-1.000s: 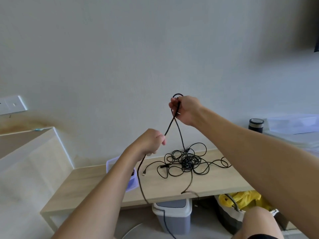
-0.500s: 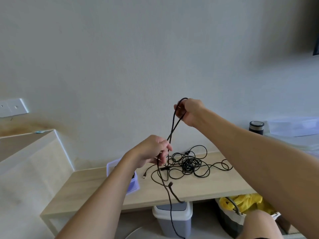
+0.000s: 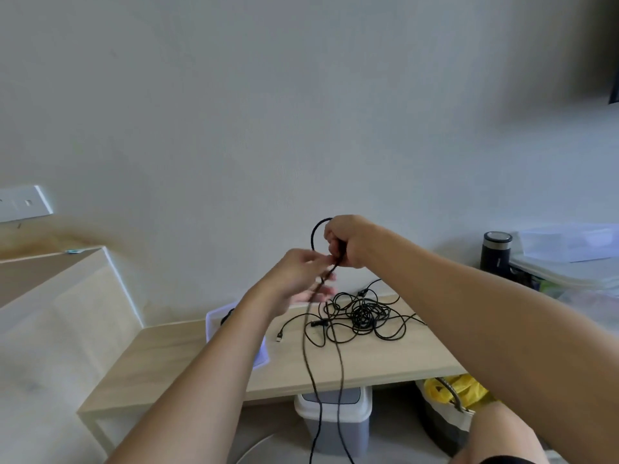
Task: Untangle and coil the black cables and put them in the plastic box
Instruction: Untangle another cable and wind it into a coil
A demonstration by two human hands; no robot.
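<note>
The right hand (image 3: 348, 241) is raised above the counter (image 3: 385, 360), its grip closed tight round a black cable (image 3: 313, 233). A short loop of the cable arches out over the top of the fist. Just below and touching it, the left hand (image 3: 301, 276) is at the same cable, where the strands leave the fist. This hand is blurred, so I cannot tell whether its grip has closed on the cable or the fingers only lie against it. From the hands two strands hang down, cross the front edge of the counter and run out of view at the bottom.

The tangle (image 3: 365, 313) of other black cables lies on the counter near the back edge, one plug end trailing toward the front. The box (image 3: 211, 321) stands left of the tangle, partly hidden by the left forearm, with something dark inside at its back.

A bin (image 3: 335, 413) and a yellow bag (image 3: 445, 390) sit under the counter. A black bottle (image 3: 495, 254) stands beyond its right end.
</note>
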